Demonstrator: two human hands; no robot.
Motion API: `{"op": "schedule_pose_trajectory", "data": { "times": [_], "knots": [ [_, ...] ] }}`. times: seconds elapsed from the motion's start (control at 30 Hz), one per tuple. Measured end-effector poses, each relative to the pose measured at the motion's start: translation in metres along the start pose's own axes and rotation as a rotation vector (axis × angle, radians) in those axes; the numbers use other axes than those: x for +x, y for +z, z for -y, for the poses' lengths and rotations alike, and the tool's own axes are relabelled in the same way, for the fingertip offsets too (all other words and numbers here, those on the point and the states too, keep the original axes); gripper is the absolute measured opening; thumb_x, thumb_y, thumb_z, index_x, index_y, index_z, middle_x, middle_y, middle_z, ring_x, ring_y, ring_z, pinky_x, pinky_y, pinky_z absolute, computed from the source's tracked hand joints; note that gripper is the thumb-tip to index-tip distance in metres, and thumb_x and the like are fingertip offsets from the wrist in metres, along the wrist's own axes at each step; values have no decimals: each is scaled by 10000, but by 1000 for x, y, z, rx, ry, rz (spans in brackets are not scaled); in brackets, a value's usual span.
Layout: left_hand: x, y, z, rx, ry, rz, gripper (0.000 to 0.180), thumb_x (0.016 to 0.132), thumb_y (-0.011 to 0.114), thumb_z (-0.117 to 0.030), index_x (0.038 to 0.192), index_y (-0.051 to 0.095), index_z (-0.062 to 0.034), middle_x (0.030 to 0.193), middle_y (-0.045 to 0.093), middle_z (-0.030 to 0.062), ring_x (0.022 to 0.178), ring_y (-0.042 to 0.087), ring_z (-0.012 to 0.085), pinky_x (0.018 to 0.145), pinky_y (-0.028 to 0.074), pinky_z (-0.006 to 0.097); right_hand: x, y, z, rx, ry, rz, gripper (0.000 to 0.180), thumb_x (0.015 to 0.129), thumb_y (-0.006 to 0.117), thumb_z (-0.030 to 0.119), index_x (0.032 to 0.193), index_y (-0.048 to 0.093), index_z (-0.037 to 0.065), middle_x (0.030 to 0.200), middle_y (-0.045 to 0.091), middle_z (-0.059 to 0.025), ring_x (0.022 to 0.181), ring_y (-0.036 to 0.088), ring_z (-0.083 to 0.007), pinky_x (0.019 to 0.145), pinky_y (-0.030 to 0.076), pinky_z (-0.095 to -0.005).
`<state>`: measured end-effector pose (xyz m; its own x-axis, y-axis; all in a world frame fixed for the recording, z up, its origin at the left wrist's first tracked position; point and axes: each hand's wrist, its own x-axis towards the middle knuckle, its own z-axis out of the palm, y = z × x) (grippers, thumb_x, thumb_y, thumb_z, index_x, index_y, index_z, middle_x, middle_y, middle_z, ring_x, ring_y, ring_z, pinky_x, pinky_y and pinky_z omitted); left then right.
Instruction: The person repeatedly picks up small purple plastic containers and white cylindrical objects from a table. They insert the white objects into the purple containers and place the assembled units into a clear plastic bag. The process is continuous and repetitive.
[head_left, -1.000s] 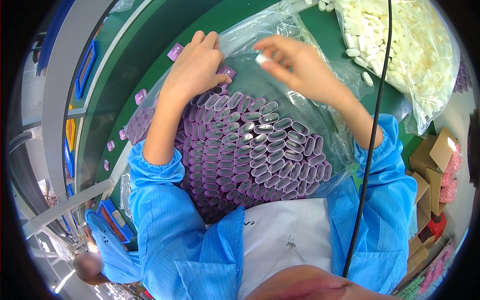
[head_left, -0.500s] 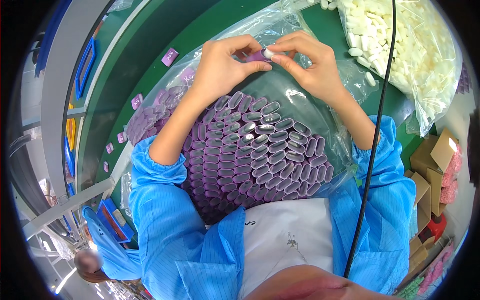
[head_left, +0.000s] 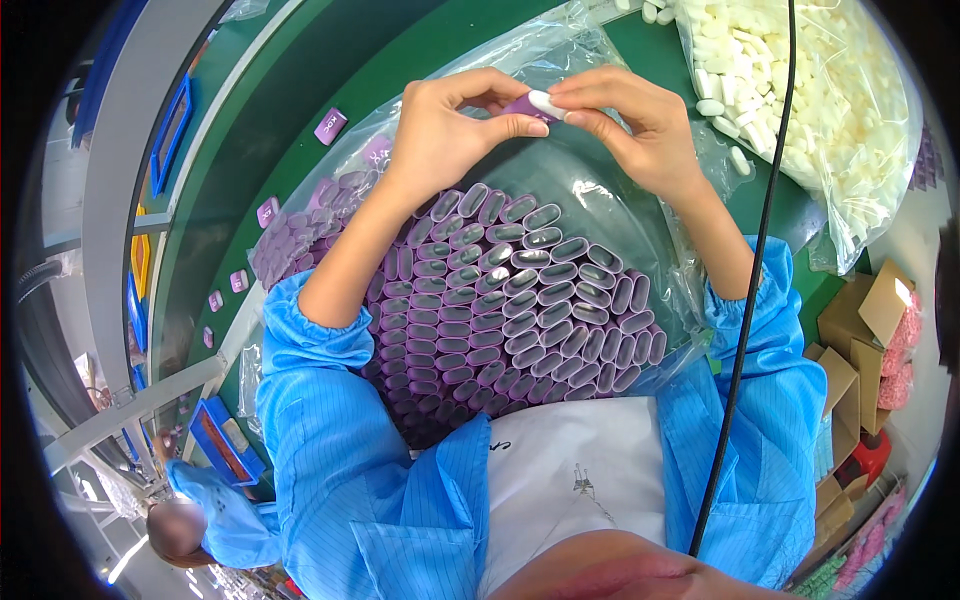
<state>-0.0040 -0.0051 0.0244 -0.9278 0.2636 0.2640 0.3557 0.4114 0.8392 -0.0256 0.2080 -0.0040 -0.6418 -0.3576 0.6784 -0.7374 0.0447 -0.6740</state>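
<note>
Dozens of hollow purple shells are packed nearest the chest, open ends up. Beyond them, one purple case is pinched by the left hand, while a white plug is gripped between thumb and fingers of the right hand, set at the case's end — how far in cannot be told. Both are judged light; the case looks stiff, smooth, possibly slippery, best held by its broad sides — the plug by its free end. Farther off, white pieces are heaped in a clear bag.
</note>
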Motion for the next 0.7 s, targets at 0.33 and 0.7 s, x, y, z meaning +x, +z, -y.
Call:
{"op": "schedule_pose_trajectory", "data": {
  "times": [0.33, 0.7],
  "knots": [
    [-4, 9, -1, -316, -101, 16, 235, 730, 823, -75, 927, 719, 1, 862, 728, 62, 793, 675, 122, 758, 539, 268, -2, 3, 4, -39, -93, -37, 158, 776, 716, -28, 933, 719, -8, 936, 708, -109, 808, 665, -231, 712, 534, -305],
    [3, -1, 2, -147, -52, 53, 246, 732, 827, -93, 930, 710, -8, 875, 721, 59, 803, 664, 118, 781, 529, 275, 0, 8, 4, -176, -253, -75, 215, 779, 730, 23, 994, 727, 22, 952, 689, -99, 794, 638, -227, 673, 511, -306]
  ]
}}
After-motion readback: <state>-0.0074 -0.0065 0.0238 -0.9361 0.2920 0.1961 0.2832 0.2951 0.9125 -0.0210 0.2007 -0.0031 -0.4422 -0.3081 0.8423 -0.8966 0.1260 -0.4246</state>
